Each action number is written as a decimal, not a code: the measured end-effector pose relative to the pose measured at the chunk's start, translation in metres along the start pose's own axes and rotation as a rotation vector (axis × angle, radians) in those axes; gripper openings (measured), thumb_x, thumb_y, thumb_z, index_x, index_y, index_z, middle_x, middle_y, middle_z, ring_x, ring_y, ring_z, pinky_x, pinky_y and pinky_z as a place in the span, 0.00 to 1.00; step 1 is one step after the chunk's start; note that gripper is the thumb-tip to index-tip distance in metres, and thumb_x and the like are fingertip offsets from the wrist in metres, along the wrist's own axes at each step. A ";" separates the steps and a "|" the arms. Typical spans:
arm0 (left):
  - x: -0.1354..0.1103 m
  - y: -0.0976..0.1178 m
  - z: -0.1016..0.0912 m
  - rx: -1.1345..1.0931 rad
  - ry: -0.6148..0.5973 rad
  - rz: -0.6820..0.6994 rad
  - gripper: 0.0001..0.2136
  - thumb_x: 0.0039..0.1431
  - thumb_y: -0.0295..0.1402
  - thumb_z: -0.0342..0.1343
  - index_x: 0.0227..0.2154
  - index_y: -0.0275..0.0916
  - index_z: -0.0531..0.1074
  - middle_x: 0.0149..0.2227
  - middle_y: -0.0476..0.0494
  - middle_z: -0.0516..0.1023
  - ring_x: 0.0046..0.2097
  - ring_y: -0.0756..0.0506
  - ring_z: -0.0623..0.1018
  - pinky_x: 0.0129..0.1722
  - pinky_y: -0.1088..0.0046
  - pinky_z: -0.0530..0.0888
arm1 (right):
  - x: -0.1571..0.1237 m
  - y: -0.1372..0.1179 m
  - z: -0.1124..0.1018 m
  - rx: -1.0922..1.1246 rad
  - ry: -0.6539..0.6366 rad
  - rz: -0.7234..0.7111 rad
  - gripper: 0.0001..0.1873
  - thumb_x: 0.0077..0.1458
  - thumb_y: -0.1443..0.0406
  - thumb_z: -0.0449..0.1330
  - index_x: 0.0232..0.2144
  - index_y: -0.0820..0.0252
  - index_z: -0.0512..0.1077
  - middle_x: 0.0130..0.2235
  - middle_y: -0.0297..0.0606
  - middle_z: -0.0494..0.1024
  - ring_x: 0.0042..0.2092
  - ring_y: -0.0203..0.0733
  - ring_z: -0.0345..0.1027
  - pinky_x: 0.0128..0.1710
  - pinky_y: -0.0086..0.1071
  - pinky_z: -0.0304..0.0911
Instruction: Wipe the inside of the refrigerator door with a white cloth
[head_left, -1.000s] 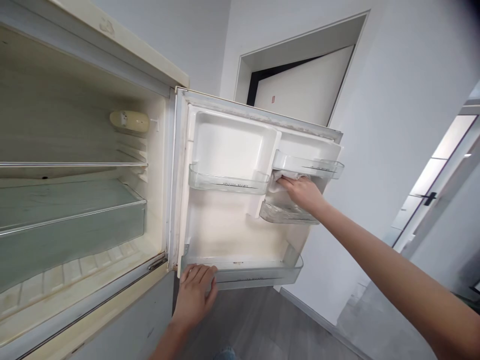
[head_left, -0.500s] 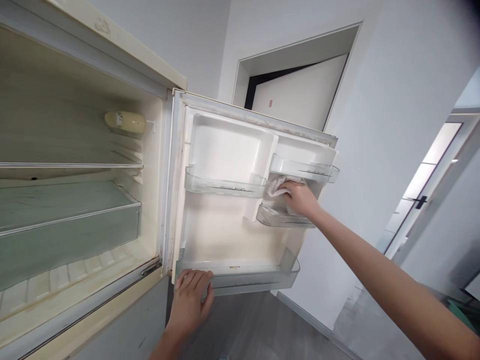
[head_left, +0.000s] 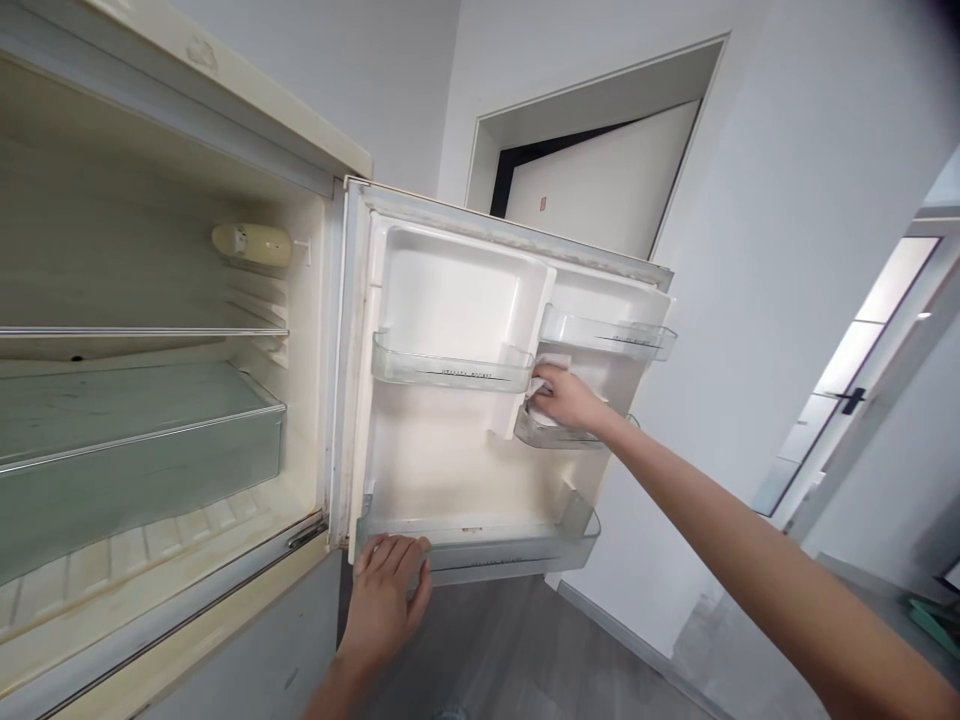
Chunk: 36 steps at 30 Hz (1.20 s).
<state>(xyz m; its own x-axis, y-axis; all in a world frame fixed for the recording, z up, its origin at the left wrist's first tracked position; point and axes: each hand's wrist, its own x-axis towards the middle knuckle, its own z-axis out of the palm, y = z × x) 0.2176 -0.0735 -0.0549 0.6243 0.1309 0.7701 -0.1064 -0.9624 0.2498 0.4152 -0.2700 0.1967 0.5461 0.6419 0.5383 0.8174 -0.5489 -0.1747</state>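
Observation:
An old cream fridge stands open, and its door swings out toward me. My right hand is closed on a white cloth and presses it against the door's inner wall, between the upper right bin and the small middle bin. My left hand lies flat with fingers stretched on the front edge of the bottom door bin. A further clear bin hangs at the upper left of the door.
The fridge cavity holds glass shelves and a yellowish lamp housing. Behind the door are a white wall and a doorway. Grey flooring lies below; another door with a black handle stands at the right.
My right hand with the cloth has slid left and slightly down along the door's inner wall, from under the upper right bin toward the divider. My left hand stays on the bottom bin.

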 end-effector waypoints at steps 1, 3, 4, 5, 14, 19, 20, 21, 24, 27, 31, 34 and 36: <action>0.000 0.000 0.000 -0.001 -0.001 0.002 0.09 0.57 0.29 0.50 0.40 0.46 0.68 0.35 0.54 0.79 0.41 0.49 0.75 0.52 0.64 0.61 | 0.000 0.005 -0.001 -0.097 0.019 -0.043 0.19 0.45 0.73 0.53 0.41 0.63 0.72 0.44 0.42 0.75 0.45 0.45 0.67 0.45 0.34 0.61; 0.001 0.000 0.001 -0.003 -0.005 0.014 0.10 0.57 0.29 0.50 0.41 0.46 0.68 0.35 0.54 0.79 0.41 0.50 0.75 0.52 0.64 0.61 | 0.000 0.017 -0.005 -0.275 0.068 -0.062 0.19 0.44 0.75 0.51 0.39 0.62 0.73 0.44 0.42 0.75 0.47 0.46 0.66 0.45 0.35 0.60; 0.001 0.000 0.001 -0.004 -0.008 0.017 0.10 0.57 0.29 0.50 0.41 0.46 0.68 0.35 0.54 0.79 0.41 0.50 0.75 0.51 0.64 0.61 | -0.001 0.024 -0.009 -0.352 0.095 -0.034 0.19 0.45 0.76 0.50 0.38 0.61 0.72 0.44 0.41 0.75 0.46 0.46 0.66 0.43 0.35 0.59; 0.001 0.000 0.001 -0.002 -0.011 0.022 0.10 0.57 0.29 0.50 0.41 0.45 0.68 0.35 0.54 0.79 0.41 0.50 0.75 0.51 0.64 0.61 | -0.003 0.031 -0.012 -0.428 0.120 0.009 0.18 0.46 0.75 0.50 0.38 0.60 0.72 0.44 0.41 0.75 0.44 0.46 0.67 0.41 0.35 0.59; -0.001 -0.002 0.003 0.031 0.035 0.046 0.09 0.56 0.29 0.52 0.40 0.46 0.68 0.34 0.55 0.79 0.40 0.50 0.75 0.51 0.65 0.61 | -0.030 0.048 -0.027 -1.050 0.229 -0.030 0.13 0.49 0.73 0.50 0.36 0.68 0.71 0.34 0.53 0.76 0.38 0.53 0.67 0.39 0.40 0.53; 0.000 -0.001 0.001 0.023 0.023 0.022 0.09 0.56 0.30 0.52 0.40 0.47 0.68 0.35 0.56 0.79 0.41 0.50 0.75 0.51 0.65 0.61 | -0.024 0.045 -0.024 -0.865 0.042 0.181 0.17 0.43 0.71 0.52 0.36 0.70 0.73 0.32 0.55 0.77 0.34 0.54 0.70 0.37 0.42 0.58; 0.000 -0.001 0.000 0.018 0.023 0.018 0.09 0.56 0.30 0.52 0.40 0.47 0.68 0.34 0.56 0.79 0.41 0.50 0.75 0.51 0.65 0.61 | -0.022 0.044 -0.026 -0.773 -0.006 0.220 0.18 0.41 0.71 0.53 0.37 0.69 0.73 0.33 0.53 0.78 0.34 0.53 0.71 0.36 0.41 0.59; 0.001 0.000 0.000 0.015 0.026 0.014 0.09 0.56 0.30 0.52 0.40 0.47 0.68 0.34 0.56 0.79 0.41 0.50 0.75 0.51 0.65 0.61 | -0.020 0.043 -0.029 -0.654 -0.030 0.262 0.19 0.40 0.70 0.53 0.37 0.67 0.74 0.33 0.51 0.78 0.33 0.52 0.71 0.34 0.39 0.60; 0.001 0.001 0.000 0.011 0.034 0.019 0.08 0.56 0.30 0.52 0.39 0.46 0.69 0.34 0.55 0.79 0.40 0.50 0.76 0.51 0.65 0.61 | -0.016 0.033 -0.038 -0.189 0.088 0.387 0.18 0.41 0.67 0.52 0.36 0.62 0.75 0.30 0.42 0.78 0.30 0.46 0.69 0.27 0.33 0.60; 0.000 0.001 0.000 0.007 0.048 0.020 0.07 0.56 0.30 0.52 0.38 0.46 0.69 0.33 0.54 0.79 0.40 0.49 0.76 0.51 0.65 0.61 | -0.014 0.013 -0.035 0.294 0.228 0.472 0.17 0.42 0.64 0.54 0.37 0.60 0.74 0.27 0.36 0.76 0.26 0.41 0.67 0.23 0.31 0.59; 0.000 0.001 0.000 -0.003 0.062 0.022 0.08 0.56 0.30 0.52 0.38 0.46 0.70 0.33 0.54 0.79 0.40 0.48 0.76 0.50 0.65 0.62 | -0.010 -0.017 -0.015 0.697 0.144 0.450 0.21 0.41 0.62 0.58 0.41 0.59 0.71 0.34 0.37 0.77 0.33 0.42 0.70 0.29 0.31 0.64; 0.001 0.001 0.000 -0.003 0.077 0.020 0.08 0.56 0.30 0.52 0.38 0.46 0.70 0.34 0.54 0.80 0.40 0.48 0.76 0.50 0.65 0.62 | -0.011 -0.029 -0.008 0.634 0.087 0.403 0.22 0.39 0.64 0.60 0.42 0.60 0.70 0.34 0.37 0.77 0.33 0.41 0.69 0.28 0.29 0.62; 0.001 0.002 0.000 0.004 0.081 0.019 0.08 0.55 0.30 0.53 0.38 0.46 0.70 0.33 0.55 0.80 0.40 0.49 0.76 0.49 0.66 0.62 | -0.015 -0.028 -0.010 0.587 0.011 0.357 0.19 0.38 0.66 0.59 0.38 0.60 0.71 0.32 0.34 0.76 0.30 0.38 0.66 0.26 0.28 0.59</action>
<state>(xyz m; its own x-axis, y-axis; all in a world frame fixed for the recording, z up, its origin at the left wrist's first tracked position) 0.2182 -0.0750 -0.0540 0.5574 0.1308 0.8199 -0.1149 -0.9658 0.2323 0.3820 -0.2697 0.2015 0.8013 0.4679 0.3727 0.5533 -0.3426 -0.7593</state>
